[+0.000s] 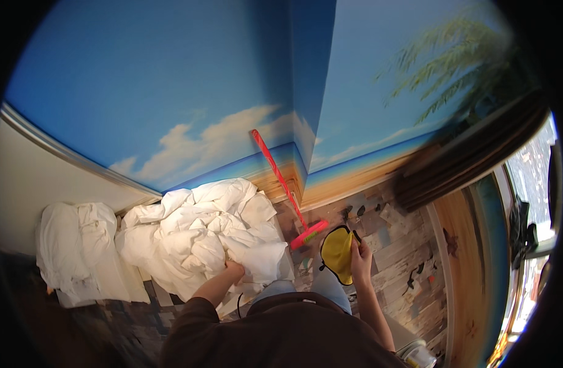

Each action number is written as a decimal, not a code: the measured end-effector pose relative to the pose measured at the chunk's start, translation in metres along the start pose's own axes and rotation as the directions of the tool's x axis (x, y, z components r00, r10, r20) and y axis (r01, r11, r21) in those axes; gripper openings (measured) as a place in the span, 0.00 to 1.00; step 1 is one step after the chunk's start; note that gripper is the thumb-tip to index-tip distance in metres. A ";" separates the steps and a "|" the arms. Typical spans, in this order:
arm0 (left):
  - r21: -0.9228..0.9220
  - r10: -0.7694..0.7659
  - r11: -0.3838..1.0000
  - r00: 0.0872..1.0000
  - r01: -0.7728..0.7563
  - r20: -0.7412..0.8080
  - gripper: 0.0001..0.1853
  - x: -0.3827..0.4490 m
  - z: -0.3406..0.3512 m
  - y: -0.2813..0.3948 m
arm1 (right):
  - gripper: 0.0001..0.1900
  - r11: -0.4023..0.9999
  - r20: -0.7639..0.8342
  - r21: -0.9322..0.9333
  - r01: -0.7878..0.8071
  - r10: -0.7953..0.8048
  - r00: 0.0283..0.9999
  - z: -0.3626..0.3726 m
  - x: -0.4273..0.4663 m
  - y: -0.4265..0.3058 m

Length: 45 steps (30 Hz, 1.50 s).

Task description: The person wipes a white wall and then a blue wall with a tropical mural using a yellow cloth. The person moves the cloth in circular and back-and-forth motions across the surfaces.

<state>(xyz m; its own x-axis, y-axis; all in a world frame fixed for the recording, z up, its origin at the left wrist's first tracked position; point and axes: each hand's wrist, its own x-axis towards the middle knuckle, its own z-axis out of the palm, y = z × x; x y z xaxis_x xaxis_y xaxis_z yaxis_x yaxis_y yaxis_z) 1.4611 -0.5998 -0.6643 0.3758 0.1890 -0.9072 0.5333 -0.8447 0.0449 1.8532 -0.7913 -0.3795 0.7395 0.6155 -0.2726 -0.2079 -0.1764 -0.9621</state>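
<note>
My left hand (235,270) is at the near edge of a crumpled white duvet (212,225), pinching a fold of it, with the fingertips partly hidden in the fabric. In my right hand (362,258) is a yellow cloth (338,253) with black edging, held by its right side and hanging over my right leg. The duvet lies heaped over something low, of which only a pale side shows. A pink push broom (309,234) leans with its red-wrapped handle (276,170) against the wall, its head on the floor beside the duvet.
More white bedding (83,248) is heaped at the left. Dark scraps litter the wood-patterned floor (391,257). Painted beach walls (194,92) meet in a corner ahead. A dark, blurred beam-like thing (470,152) juts in at the right, near a bright window (532,184). A container (419,355) stands at lower right.
</note>
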 end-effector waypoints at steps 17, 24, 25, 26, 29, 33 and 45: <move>-0.779 -0.839 0.050 0.397 -0.624 -0.372 0.23 0.031 -0.397 0.032 | 0.14 0.995 0.157 -0.096 -0.019 0.034 0.987 -0.115 0.188 -0.059; -0.779 -0.985 0.165 -0.065 -0.605 -0.158 0.19 -0.081 -0.350 0.073 | 0.14 0.989 0.223 -0.129 -0.071 0.099 0.970 -0.096 0.220 -0.054; -0.794 -0.984 0.173 -0.069 -0.582 -0.164 0.19 -0.086 -0.342 0.073 | 0.14 0.987 0.249 -0.146 -0.065 0.100 0.963 -0.090 0.223 -0.053; -0.802 -0.985 0.171 -0.085 -0.573 -0.149 0.19 -0.090 -0.337 0.073 | 0.14 0.985 0.272 -0.161 -0.060 0.103 0.957 -0.082 0.225 -0.054; -0.741 -0.993 0.119 -0.065 -0.661 -0.101 0.17 -0.087 -0.319 0.056 | 0.13 0.992 0.318 -0.126 -0.020 0.060 0.946 -0.050 0.222 -0.064; -0.475 -0.999 0.011 0.015 -0.880 -0.050 0.14 -0.086 -0.316 0.039 | 0.10 0.992 0.372 -0.119 0.042 0.005 0.928 -0.022 0.219 -0.070; -0.468 -0.863 -0.500 0.462 -0.729 0.202 0.42 -0.035 -0.285 -0.004 | 0.05 0.992 0.738 -0.066 0.106 -0.023 0.674 0.002 0.217 -0.173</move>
<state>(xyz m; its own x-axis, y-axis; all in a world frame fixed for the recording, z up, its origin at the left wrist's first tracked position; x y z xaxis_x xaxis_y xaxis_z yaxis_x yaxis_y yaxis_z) 1.6622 -0.4602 -0.5138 -0.4400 0.7155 -0.5427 -0.1856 0.5188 0.8345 2.0479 -0.6260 -0.2724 0.0305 0.9861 -0.1636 -0.0849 -0.1605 -0.9834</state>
